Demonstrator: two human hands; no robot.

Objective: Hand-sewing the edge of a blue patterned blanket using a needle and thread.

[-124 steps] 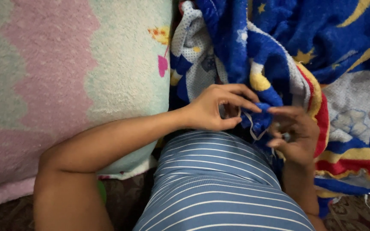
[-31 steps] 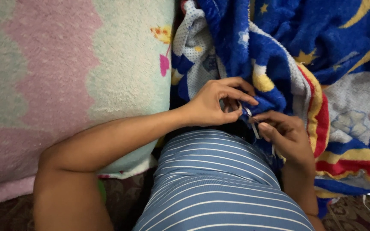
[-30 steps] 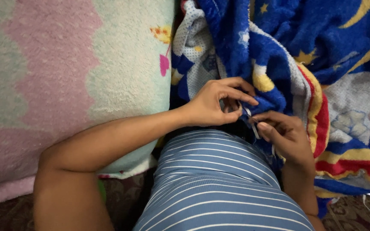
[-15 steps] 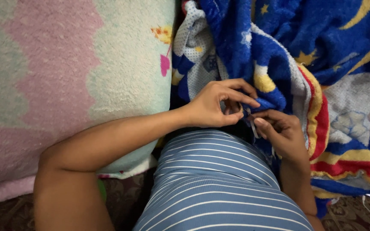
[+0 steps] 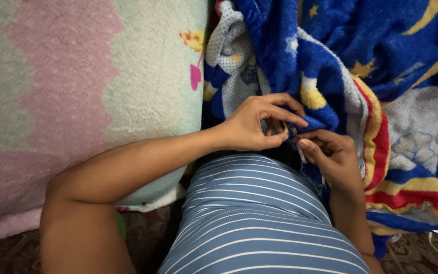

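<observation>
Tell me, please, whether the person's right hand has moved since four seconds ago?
Yes. The right hand has shifted down, away from the red and yellow stripe of the blue fleece blanket, nearer the striped shirt.

Seen from one head-worn camera, looking steeply down and close over a striped shirt (image 5: 259, 218), with both hands (image 5: 252, 124) pinching a blue blanket (image 5: 325, 61) just above centre, pink rug (image 5: 67, 91) to their left.

Fluffy fleece blanket (image 5: 330, 56); nubbly towelling cushion (image 5: 77, 91)
</observation>
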